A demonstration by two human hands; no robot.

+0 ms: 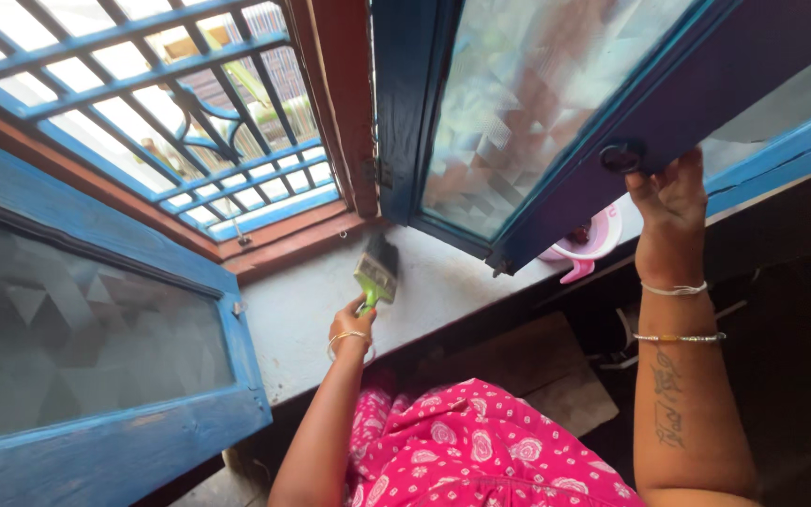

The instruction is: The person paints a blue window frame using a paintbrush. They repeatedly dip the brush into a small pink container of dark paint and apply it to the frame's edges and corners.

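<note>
Pink dress fills the bottom of the frame. At centre my left hand grips a green brush on the sill; my right hand, upper right, holds the window frame open. Short strokes toward the corner would work best.

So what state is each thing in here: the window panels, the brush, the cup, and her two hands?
Right window panel: swung open.
Left window panel: swung open.
Window grille: fixed in the opening.
Paintbrush: bristles on the sill.
Pink cup: upright on the sill.
Left hand: gripping the paintbrush.
Right hand: holding the right window panel's edge.
</note>
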